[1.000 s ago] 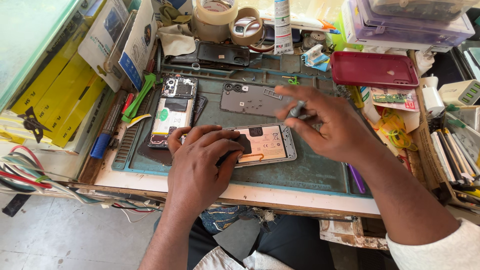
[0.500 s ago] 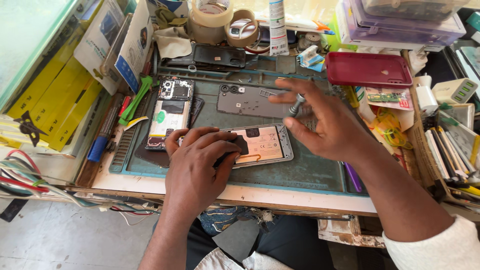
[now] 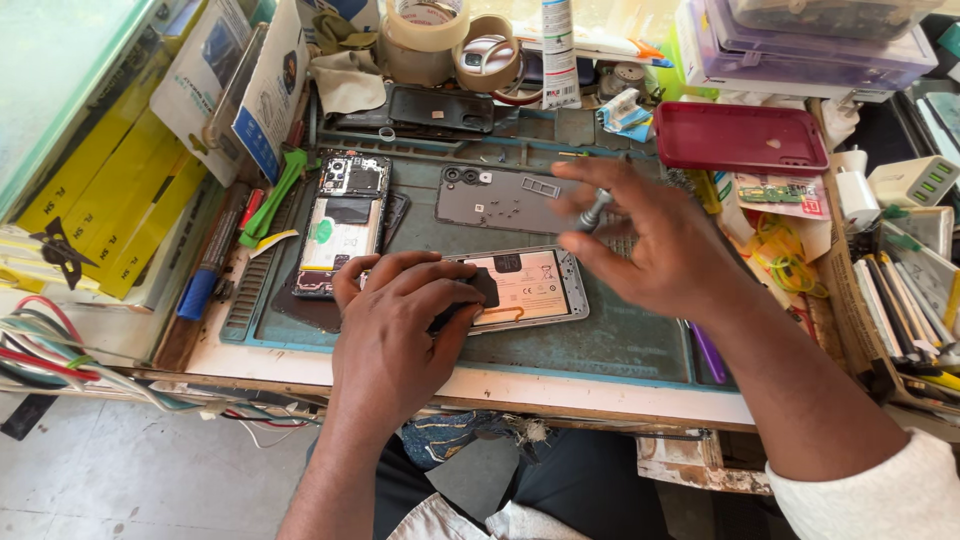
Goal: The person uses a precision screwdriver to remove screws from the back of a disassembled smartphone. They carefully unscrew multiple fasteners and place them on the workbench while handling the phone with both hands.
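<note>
Head view looks down on a cluttered desk [image 3: 600, 385] covered by a teal work mat [image 3: 620, 335], with tape rolls [image 3: 425, 25] and a red phone case [image 3: 740, 138] at the back, yellow packets [image 3: 100, 190] at the left and grey floor below. An opened phone [image 3: 525, 288] lies flat near the mat's front edge, innards up, its long axis running left to right. The left hand [image 3: 395, 335] presses flat on its left end, grip closed on nothing. The right hand [image 3: 665, 245] hovers just beyond the phone's right end, fingers pinching a small grey screwdriver [image 3: 592, 212].
</note>
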